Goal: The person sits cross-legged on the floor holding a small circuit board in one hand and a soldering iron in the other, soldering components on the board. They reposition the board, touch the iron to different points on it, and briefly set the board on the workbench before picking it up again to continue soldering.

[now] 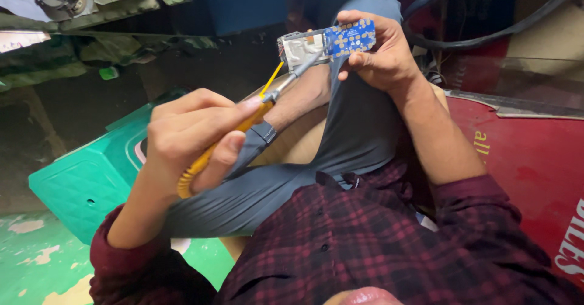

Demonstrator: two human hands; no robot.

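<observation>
we have the small blue circuit board (348, 37) pinched in our right hand (380, 52), fingers closed around its far end and thumb under it, held up above our knee with its row of gold pads facing us and a silvery metal part (300, 48) joined at its left end. our left hand (194, 131) is closed in a pen-like grip on the yellow handle of a soldering iron (243, 125), whose metal shaft reaches up so the tip sits at the joint between the metal part and the blue board. we judge the work to be in mid-course: tool and board are already brought together, the tip is at the spot, but the frame does not show whether any joint there is done or how many remain. a green plastic stool (85, 183) stands on the floor to our left, and a red panel (529, 165) lies to our right.
</observation>
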